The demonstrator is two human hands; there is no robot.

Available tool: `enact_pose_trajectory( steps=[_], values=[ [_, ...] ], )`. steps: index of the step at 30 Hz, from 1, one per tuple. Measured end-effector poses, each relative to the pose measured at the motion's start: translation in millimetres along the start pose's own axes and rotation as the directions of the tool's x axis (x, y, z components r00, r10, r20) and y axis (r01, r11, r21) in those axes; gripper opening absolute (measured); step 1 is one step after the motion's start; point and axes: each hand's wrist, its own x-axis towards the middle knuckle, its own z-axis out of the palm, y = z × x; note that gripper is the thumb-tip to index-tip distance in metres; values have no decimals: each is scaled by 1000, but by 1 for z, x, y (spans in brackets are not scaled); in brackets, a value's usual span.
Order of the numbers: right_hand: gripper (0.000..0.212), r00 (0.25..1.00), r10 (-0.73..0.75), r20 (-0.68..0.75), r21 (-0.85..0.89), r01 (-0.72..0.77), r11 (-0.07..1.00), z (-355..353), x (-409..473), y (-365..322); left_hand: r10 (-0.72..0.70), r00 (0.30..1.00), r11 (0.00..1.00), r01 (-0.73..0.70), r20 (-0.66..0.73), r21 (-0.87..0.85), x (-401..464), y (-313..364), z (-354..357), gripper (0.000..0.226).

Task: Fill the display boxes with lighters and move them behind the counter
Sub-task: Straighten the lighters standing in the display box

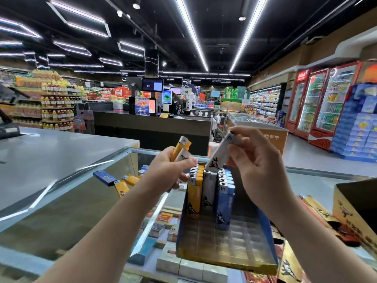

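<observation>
On the left, loose lighters [122, 181] lie on the glass counter [67, 203]: one blue and some yellow, near each other. The left hand [170, 170] is above the counter and grasps two lighters, a yellow lighter [180, 147] and a white one [183, 156], side by side with their metal heads up. Just right of it stands the display box [224, 248] on the glass. At its far end three rows of lighters stand upright: yellow, white and blue. The near part of its tray has free slots. The right hand [257, 160] pinches a white lighter [221, 154], tilted, above the white row; it seems not to touch the row, but I cannot tell for sure. At the far right, a gold carton [355, 209] rests on the counter.
</observation>
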Motion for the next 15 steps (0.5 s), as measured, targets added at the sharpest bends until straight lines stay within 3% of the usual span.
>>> enact_pose_trajectory(
  steps=[4, 9, 15],
  values=[
    [30, 994, -27, 108, -119, 40, 992, 5, -6, 2, -38, 998, 999, 36, 46, 40, 3, -6, 2, 18],
    [27, 973, 44, 226, -249, 14, 969, 9, -11, 3, -34, 997, 998, 30, 75, 58, 6, -5, 0, 20],
    [17, 967, 115, 229, -371, -22, 928, 10, -10, 2, -23, 997, 999, 19, 77, 50, 3, -2, 1, 21]
  ],
)
